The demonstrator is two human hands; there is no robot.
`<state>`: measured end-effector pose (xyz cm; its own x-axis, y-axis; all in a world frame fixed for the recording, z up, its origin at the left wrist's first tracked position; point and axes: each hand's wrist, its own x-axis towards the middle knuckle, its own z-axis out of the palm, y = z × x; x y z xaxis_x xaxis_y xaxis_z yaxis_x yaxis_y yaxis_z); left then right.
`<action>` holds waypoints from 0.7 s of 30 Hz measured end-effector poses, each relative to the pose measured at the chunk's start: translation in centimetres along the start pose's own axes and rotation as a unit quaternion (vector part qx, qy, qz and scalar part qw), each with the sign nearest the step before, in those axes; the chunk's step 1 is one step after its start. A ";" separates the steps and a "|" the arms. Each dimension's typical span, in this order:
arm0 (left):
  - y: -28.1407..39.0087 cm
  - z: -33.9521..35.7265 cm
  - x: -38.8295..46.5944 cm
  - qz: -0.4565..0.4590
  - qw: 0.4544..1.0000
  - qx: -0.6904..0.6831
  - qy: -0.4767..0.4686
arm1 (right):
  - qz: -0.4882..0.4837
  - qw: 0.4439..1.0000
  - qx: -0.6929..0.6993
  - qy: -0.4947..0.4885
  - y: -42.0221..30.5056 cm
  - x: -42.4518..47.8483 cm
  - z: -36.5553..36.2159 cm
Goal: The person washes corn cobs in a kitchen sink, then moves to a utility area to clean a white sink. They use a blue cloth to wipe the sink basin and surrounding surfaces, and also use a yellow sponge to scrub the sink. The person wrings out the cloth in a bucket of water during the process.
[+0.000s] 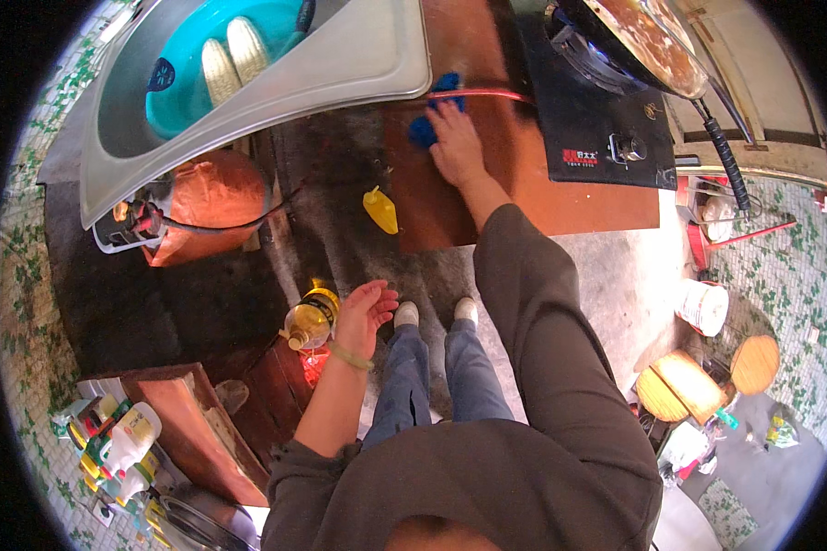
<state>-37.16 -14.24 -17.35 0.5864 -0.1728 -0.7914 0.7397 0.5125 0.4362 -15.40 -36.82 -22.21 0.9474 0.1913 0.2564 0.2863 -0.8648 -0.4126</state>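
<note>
My right hand (456, 143) lies palm down on a blue cloth (422, 132), pressing it on the brown board-like counter (510, 200). The fingertips are beside a red hose (486, 93) that crosses over part of the cloth. Low in front of my body, my left hand (362, 317) is empty, its fingers loosely curled and a pale green bangle (351, 357) around the wrist. Nearest to it is a plastic oil bottle (310, 318) with yellow liquid.
A black gas stove (586, 138) bears a wok (644, 45) of brown liquid. In the steel sink (358, 65), a turquoise basin (179, 96) holds two peeled corn cobs (247, 49). An orange gas cylinder (213, 200) stands below; a yellow object (381, 210) lies left of the counter.
</note>
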 end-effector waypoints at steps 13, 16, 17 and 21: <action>-0.5 1.2 -0.5 0.021 1.000 -0.008 0.003 | 0.134 0.791 0.590 -0.097 -12.7 -4.0 2.2; -0.1 1.6 -0.6 0.027 1.000 -0.009 0.001 | 0.255 0.616 0.742 -0.069 -12.0 -3.2 -1.1; -0.1 1.6 -0.7 0.027 1.000 -0.008 0.003 | 0.290 0.542 0.787 -0.054 -11.3 -3.1 -2.3; -0.5 1.3 -0.4 0.024 1.000 -0.013 -0.002 | 0.299 0.497 0.808 0.100 -6.8 -1.6 -7.1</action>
<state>-37.34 -15.52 -16.71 0.6222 -0.1498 -0.7684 0.7014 0.5427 0.4621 -19.87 -34.52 -13.58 0.9450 -0.0660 -0.3204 -0.1438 0.7957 -0.5884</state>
